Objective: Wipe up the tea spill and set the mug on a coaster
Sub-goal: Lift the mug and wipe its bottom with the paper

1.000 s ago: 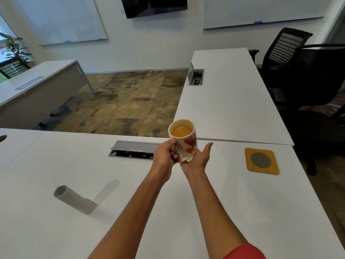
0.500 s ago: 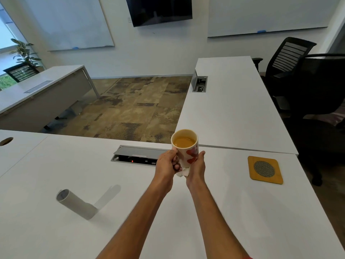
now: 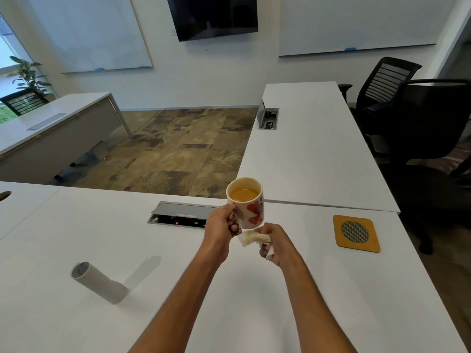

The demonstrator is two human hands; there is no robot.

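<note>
My left hand (image 3: pixel 221 224) holds a white mug (image 3: pixel 248 205) with red hearts by its handle, lifted above the white table (image 3: pixel 102 238). Tea fills the mug close to the rim. Just below the mug's base, my right hand (image 3: pixel 276 242) is closed on a crumpled, tea-stained paper towel (image 3: pixel 251 237). A square wooden coaster (image 3: pixel 356 233) with a dark mesh centre lies flat on the table to the right, about a hand's length from my right hand. No spill shows on the tabletop.
A paper towel roll (image 3: pixel 95 280) lies on its side at the left with a loose sheet trailing. An open cable box (image 3: pixel 182 217) sits behind the mug. A second white table (image 3: pixel 313 154) extends away on the right, with black office chairs (image 3: pixel 418 123) beside it.
My right hand has come off the mug's side and dropped below its base, now bunched around the paper towel. The mug has stayed raised in my left hand.
</note>
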